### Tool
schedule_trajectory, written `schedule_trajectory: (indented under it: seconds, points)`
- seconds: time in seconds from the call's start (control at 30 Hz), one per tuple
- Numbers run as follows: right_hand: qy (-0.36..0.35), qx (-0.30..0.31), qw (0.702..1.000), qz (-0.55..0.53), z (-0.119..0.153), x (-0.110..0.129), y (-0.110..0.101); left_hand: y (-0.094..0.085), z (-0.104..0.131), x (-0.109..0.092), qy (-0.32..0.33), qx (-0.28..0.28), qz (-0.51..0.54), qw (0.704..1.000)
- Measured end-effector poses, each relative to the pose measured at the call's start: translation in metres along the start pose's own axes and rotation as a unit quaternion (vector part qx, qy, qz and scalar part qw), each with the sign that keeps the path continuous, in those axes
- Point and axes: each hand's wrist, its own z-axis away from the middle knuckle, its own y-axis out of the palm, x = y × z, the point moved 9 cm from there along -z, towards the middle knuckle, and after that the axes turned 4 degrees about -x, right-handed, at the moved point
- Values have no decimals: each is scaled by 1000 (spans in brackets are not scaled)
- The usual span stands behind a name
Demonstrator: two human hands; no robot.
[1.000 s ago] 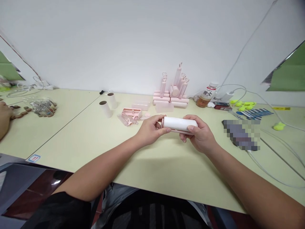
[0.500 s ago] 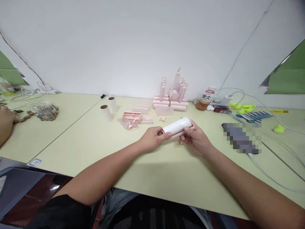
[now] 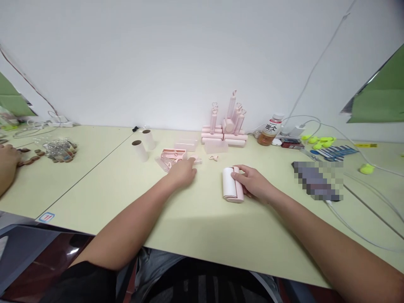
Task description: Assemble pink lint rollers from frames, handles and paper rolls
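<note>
My right hand [image 3: 254, 183] is closed around a small lint roller [image 3: 230, 185] with a white roll in a pale pink case, held tilted upright just over the table. My left hand [image 3: 183, 172] reaches over a cluster of pink parts, its thumb and forefinger apart; its other fingers are mostly hidden. Under and beside it lie an open pink case half [image 3: 173, 153] and clear pink plastic pieces [image 3: 163, 164]. A small pink clip-like part [image 3: 213, 158] lies to the right of that hand. Behind them rest clear covers [image 3: 216, 147].
Two white paper rolls [image 3: 139, 150] stand at the left. Stacked pink rollers [image 3: 224, 136] with upright handles are by the wall. To the right are a drink bottle [image 3: 270, 130], a phone [image 3: 315, 181] with a cable, and yellow-green pieces [image 3: 323, 143]. Another person's hand [image 3: 8, 164] is far left.
My left hand has let go of the lint roller and moved left to the pink parts. My right hand has turned the roller from nearly level to upright and lowered it slightly.
</note>
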Motion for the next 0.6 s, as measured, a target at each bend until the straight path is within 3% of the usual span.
schedule_trajectory:
  seconds: [0.17, 0.37, 0.47, 0.6]
  points:
    - [-70, -44, 982, 169, -4, 10, -9, 6, -10, 6, -18, 2, -26, 999]
    - [-115, -208, 921, 308, -25, 13, -72, 11, 0, -17, 33, 9, -26, 999]
    - [-132, -172, 897, 386, -40, 5, -75, 11, 6, -28, 59, 10, -23, 998]
    - [-144, -120, 894, 408, -49, -3, -62, 7, 8, -32, 77, -7, -19, 997]
